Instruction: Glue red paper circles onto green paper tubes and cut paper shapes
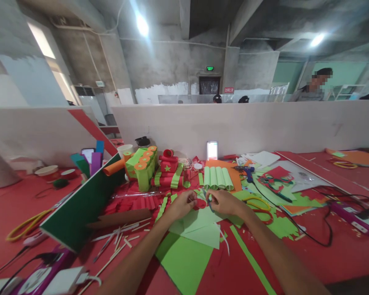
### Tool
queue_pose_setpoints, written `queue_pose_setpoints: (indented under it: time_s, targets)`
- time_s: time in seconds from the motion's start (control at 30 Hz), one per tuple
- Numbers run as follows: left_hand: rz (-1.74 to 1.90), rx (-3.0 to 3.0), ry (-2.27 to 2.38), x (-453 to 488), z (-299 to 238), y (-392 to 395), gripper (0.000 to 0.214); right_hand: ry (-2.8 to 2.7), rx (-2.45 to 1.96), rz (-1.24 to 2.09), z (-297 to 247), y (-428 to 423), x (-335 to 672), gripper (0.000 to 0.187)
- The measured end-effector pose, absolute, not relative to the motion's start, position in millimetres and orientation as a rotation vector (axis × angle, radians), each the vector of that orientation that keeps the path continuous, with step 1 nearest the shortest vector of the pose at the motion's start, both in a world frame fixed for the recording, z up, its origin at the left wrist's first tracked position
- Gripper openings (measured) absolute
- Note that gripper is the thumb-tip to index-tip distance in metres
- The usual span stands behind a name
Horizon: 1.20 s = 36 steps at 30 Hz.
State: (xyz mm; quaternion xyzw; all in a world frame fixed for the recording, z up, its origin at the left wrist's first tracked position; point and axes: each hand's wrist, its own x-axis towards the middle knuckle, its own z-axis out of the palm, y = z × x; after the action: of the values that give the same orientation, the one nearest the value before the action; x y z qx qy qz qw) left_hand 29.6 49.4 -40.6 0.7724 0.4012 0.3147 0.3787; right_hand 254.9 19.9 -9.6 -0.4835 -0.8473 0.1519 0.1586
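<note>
My left hand (184, 204) is closed in a pinch at the edge of a small red paper piece (201, 203). Opposite it, my right hand (224, 202) has its fingers closed around a slim blue-grey tool (208, 200), whose kind I cannot make out. Both hands are just above pale green paper sheets (199, 229), which overlap a brighter green sheet (186, 260). Behind the hands lie several rolled pale green paper tubes (218, 178) on orange card. Scissors (257, 203) with yellow and orange-red handles rest beside my right wrist.
Green and red paper models (169, 168) stand at the back left. A dark green board (76, 209) leans near thin wooden sticks (117, 241). At right are a blue glue gun (249, 173) with its cable, paper scraps (283, 225) and a purple power strip (353, 217). A phone (212, 150) stands behind.
</note>
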Motion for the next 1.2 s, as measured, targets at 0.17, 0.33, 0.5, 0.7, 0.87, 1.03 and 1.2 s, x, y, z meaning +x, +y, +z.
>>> queue_pose_setpoints:
  time_s: [0.17, 0.33, 0.5, 0.7, 0.87, 1.03, 1.2]
  targets:
    - [0.822, 2.004, 1.032, 28.4, -43.7, 50.4, 0.013, -2.179, -1.504, 0.05, -10.2, 34.2, 272.2, 0.025]
    - [0.793, 2.046, 1.077, 27.3, -44.7, 50.7, 0.012, -2.084, -1.622, -0.233, -29.7, 53.2, 297.6, 0.054]
    - [0.702, 2.162, 1.1, 27.9, -37.4, 46.2, 0.018, -2.068, -1.553, -0.214, -52.6, 66.5, 309.9, 0.049]
    - [0.775, 2.212, 1.166, 28.2, -30.7, 41.8, 0.018, -1.992, -1.436, -0.242, -46.9, 76.9, 309.7, 0.037]
    - [0.996, 2.181, 1.111, 27.6, -33.2, 43.3, 0.034, -1.894, -1.353, -0.267, -30.3, 71.9, 308.1, 0.025]
    - [1.187, 2.167, 1.023, 26.7, -31.1, 46.7, 0.064, -1.807, -1.123, -0.208, -13.2, 54.1, 298.8, 0.024]
    - [1.297, 2.262, 0.955, 23.3, -27.1, 50.6, 0.075, -1.846, -0.953, -0.026, -0.3, 35.1, 285.5, 0.026]
